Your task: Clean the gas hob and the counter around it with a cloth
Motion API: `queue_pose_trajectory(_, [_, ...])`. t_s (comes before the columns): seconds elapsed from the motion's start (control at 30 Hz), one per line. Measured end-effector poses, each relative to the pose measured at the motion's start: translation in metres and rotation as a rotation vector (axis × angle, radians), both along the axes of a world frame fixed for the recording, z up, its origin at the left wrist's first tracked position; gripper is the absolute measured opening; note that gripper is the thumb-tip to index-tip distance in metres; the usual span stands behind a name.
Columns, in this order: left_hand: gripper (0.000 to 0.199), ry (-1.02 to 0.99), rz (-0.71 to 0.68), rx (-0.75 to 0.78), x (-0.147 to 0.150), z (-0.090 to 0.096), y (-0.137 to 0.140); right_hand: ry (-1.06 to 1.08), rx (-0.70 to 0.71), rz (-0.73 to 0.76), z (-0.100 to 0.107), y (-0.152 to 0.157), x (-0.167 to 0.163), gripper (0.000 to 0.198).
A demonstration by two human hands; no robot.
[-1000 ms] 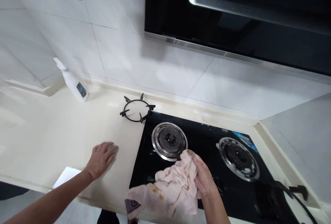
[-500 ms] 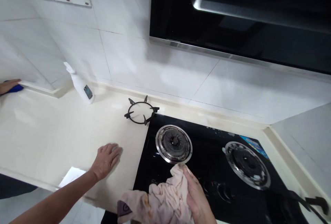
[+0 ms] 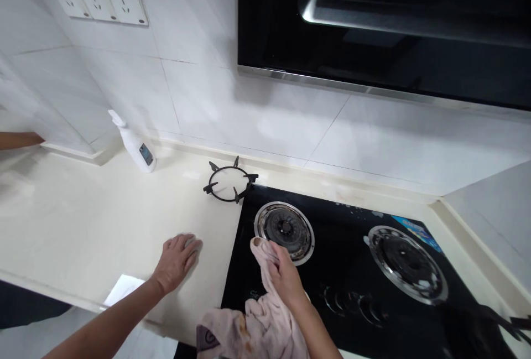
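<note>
Grips a stained pink cloth (image 3: pixel 259 323) in the right hand (image 3: pixel 286 277), with loose folds trailing over the front of the black cooktop (image 3: pixel 336 243). Rests the left hand (image 3: pixel 176 262) palm down on the pale worktop (image 3: pixel 136 209), with fingers loosely extended. Holds the cloth's tip over the near rim of the left burner (image 3: pixel 285 228), perhaps touching; hard to judge from above. Faces, beyond, a pan support (image 3: pixel 237 196) by the cooktop's back left corner, a white spray bottle (image 3: pixel 135 146) near the wall (image 3: pixel 215 107) and another person's arm (image 3: pixel 19 140).
</note>
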State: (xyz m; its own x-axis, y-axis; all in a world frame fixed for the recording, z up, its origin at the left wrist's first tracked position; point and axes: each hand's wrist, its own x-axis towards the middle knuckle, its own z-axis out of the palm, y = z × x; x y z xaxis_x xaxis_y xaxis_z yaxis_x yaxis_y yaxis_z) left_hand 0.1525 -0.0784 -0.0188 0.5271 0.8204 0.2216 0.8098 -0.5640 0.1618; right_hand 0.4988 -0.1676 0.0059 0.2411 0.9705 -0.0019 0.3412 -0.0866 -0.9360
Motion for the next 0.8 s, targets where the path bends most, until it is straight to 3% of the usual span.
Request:
queue_pose_trajectory(0.13, [0.033, -0.001, 0.004, -0.019, 0.000, 0.000, -0.001, -0.095, -0.018, -0.025, -0.017, -0.018, 0.014, 0.048])
queue_pose_trajectory(0.27, [0.032, 0.000, -0.001, -0.021, 0.001, 0.000, -0.001, -0.426, 0.024, -0.015, -0.015, -0.020, 0.009, 0.047])
queue_pose_trajectory(0.33, [0.032, -0.003, 0.000, -0.010, 0.001, 0.000, -0.001, -0.558, 0.052, -0.039, -0.012, -0.015, 0.003, 0.033])
queue_pose_trajectory(0.4, [0.032, 0.000, 0.000, 0.000, 0.000, -0.001, -0.001, -0.553, 0.048, -0.079, -0.007, -0.010, -0.002, 0.023])
queue_pose_trajectory(0.6, [0.033, 0.009, -0.007, 0.021, -0.003, -0.006, 0.003, -0.181, -0.080, -0.213, 0.013, -0.010, 0.003, 0.030])
queue_pose_trajectory(0.73, [0.032, 0.007, -0.009, 0.028, -0.003, -0.007, 0.004, -0.421, -0.275, -0.221, 0.010, -0.019, 0.019, 0.034])
queue_pose_trajectory(0.8, [0.032, 0.005, -0.007, 0.027, -0.003, -0.006, 0.005, -0.562, -0.288, -0.206, 0.008, -0.024, 0.026, 0.037])
